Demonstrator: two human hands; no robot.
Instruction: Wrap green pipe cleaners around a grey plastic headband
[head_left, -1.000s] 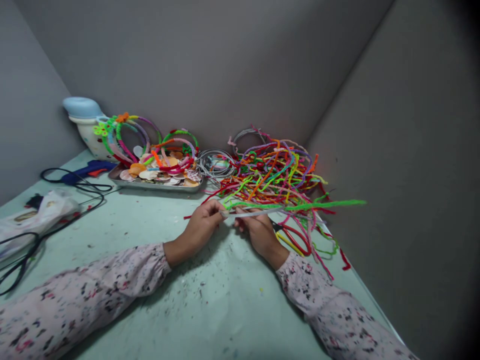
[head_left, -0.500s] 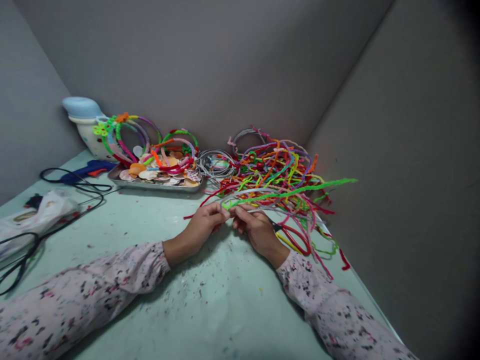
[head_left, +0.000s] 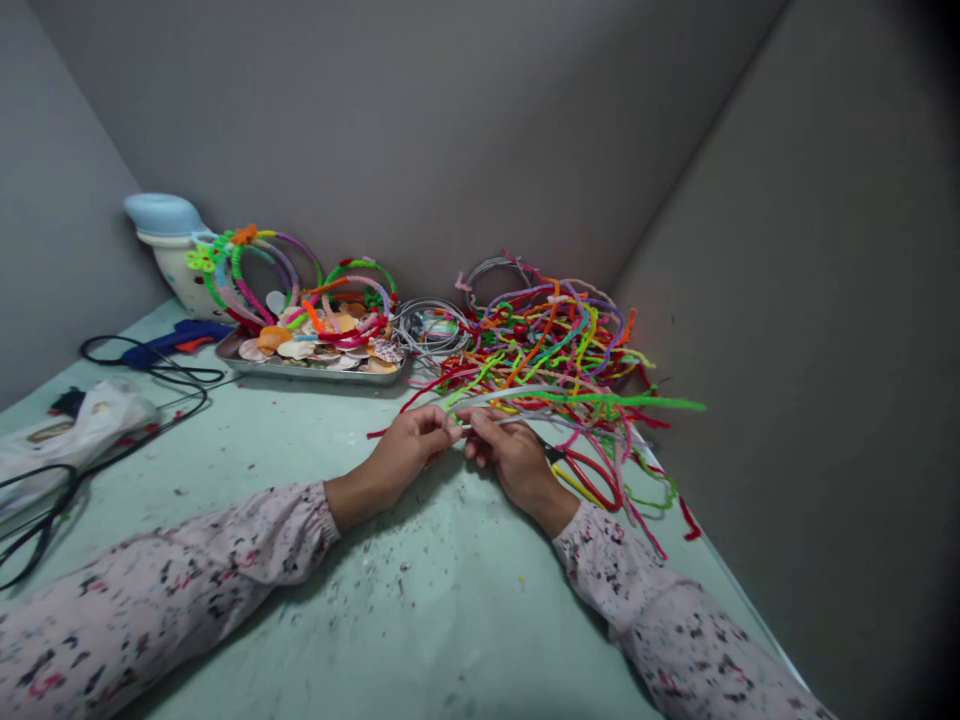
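1. Head view, left side of the work: left hand (head_left: 405,445), grip drawn in tight, fingertips pinching the pale band (head_left: 495,394) along with, seemingly, the near end of the green pipe cleaner (head_left: 637,401).
2. Just right of that grip: right hand (head_left: 517,460), thumb and finger pressed onto the lower run of the same band, almost touching the left fingertips.
3. Beyond and well to the right of both grips: free length of green, reaching across the front of the pile of pipe cleaners (head_left: 540,340).
4. For the wrapping apparently in hand: pin the start firmly at the left grip, steady the band with the right, lay each turn snug against its neighbor, pull evenly, and guide the loose tail clear of the pile to avoid snagging.
5. Against half a second ago: green length lower, nearly level instead of slanting upward; band's upper arc slightly flatter; hands almost unmoved above the counter (head_left: 420,600).
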